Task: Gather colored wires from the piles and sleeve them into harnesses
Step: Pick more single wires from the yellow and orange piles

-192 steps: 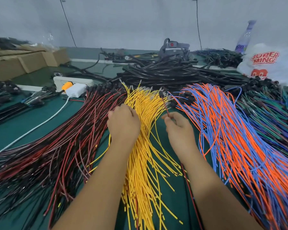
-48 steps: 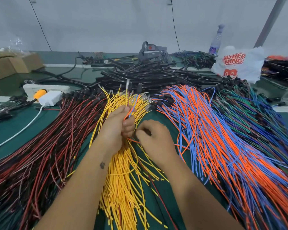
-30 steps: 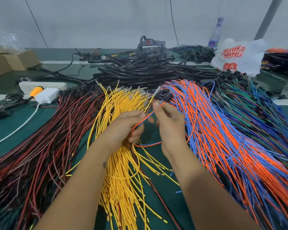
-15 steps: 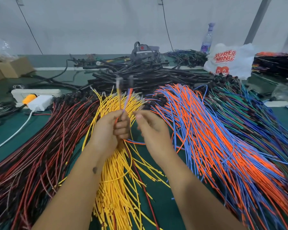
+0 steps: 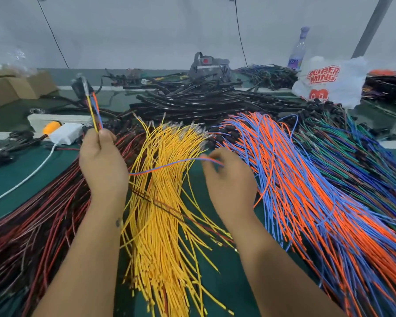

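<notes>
My left hand (image 5: 102, 161) grips a small bundle of yellow, blue and orange wires (image 5: 93, 109), raised upright above the red-and-black pile (image 5: 34, 223). The blue and orange tails (image 5: 169, 165) trail rightward from it to my right hand (image 5: 229, 181), whose blurred fingers close around them. Between my forearms lies the yellow wire pile (image 5: 165, 202). The orange-and-blue pile (image 5: 311, 191) spreads to the right, with a green-and-blue pile (image 5: 361, 156) beyond it.
Black sleeving tubes (image 5: 204, 104) are heaped behind the piles. A white power strip (image 5: 55, 118) with an orange plug and a white adapter (image 5: 66, 136) sits far left. A white plastic bag (image 5: 329, 81), a bottle (image 5: 298, 49) and cardboard boxes (image 5: 14, 88) line the back.
My left hand has lifted the gathered bundle up and to the left. My right hand has slid rightward along the trailing blue and orange wires.
</notes>
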{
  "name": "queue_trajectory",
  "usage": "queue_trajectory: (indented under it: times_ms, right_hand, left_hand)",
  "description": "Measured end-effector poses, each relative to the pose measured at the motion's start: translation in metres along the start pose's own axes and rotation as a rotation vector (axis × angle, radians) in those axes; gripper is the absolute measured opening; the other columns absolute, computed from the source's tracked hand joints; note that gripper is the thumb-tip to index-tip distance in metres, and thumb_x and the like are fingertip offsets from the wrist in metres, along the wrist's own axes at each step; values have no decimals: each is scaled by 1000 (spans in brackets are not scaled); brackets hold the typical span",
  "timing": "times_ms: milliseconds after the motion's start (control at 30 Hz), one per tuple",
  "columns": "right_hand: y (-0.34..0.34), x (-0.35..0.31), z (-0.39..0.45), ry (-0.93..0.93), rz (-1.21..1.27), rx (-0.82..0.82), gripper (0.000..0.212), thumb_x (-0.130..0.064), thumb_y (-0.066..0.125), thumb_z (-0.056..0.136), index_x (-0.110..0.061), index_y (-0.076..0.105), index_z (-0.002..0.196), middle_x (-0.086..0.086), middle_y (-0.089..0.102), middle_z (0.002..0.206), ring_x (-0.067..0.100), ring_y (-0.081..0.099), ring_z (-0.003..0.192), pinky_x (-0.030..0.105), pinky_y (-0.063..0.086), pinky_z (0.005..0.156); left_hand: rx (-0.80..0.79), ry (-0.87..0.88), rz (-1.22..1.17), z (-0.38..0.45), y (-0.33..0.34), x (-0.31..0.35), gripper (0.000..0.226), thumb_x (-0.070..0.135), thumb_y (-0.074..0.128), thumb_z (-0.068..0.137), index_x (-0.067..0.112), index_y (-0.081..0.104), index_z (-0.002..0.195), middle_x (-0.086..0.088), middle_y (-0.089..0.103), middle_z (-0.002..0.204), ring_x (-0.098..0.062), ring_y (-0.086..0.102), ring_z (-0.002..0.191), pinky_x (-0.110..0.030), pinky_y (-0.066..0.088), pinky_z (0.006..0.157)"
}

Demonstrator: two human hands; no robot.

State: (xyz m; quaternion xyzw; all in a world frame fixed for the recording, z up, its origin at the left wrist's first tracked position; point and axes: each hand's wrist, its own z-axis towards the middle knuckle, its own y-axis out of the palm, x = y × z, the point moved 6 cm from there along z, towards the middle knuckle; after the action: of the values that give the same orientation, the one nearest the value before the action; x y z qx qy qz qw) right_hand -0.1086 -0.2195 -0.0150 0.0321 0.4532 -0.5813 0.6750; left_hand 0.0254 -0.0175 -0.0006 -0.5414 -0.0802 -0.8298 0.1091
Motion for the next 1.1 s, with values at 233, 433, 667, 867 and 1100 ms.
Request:
queue_trajectory:
  times_ms: [233,433,667,867,1100]
  right_hand:
    - [-12,25,4,386,784,262,20,-19,70,88,-27,55,100,-2,55,74,17,56,63,24,47,59]
    - [25,-5,-4,471,1089,-482,45,-33,83,68,-21,65,108,3,65,75,11,51,45,18,40,41]
    - [47,-23,-23,298,769,-695,14,-22,75,84,-15,65,77,-8,49,55,3,37,41,16,29,41]
    - [49,-26,-25,320,855,-828,21,-9,62,85,-12,64,64,-1,60,54,6,50,46,18,40,50]
    - [48,-21,-26,595,1379,-948,28,0,41,97,-5,58,119,-3,35,48,4,29,30,14,23,35]
  left_hand:
    - [18,46,238,0,-2,-1,27,27,35,100,16,51,80,5,39,65,-19,37,64,-31,25,59]
    - [-350,-541,-668,-16,37,-17,33,19,32,102,20,42,70,11,23,40,-2,15,33,-15,13,33]
    - [-580,-737,-1336,-44,69,2,19,27,43,91,18,47,75,9,19,47,-5,9,42,-17,21,33]
    - [-488,-673,-1415,-42,68,4,29,31,33,101,18,46,79,7,29,50,-2,26,38,-12,21,42]
    - [-343,-454,-877,-8,34,-8,31,28,30,104,21,41,76,10,26,46,-3,20,37,-15,18,38]
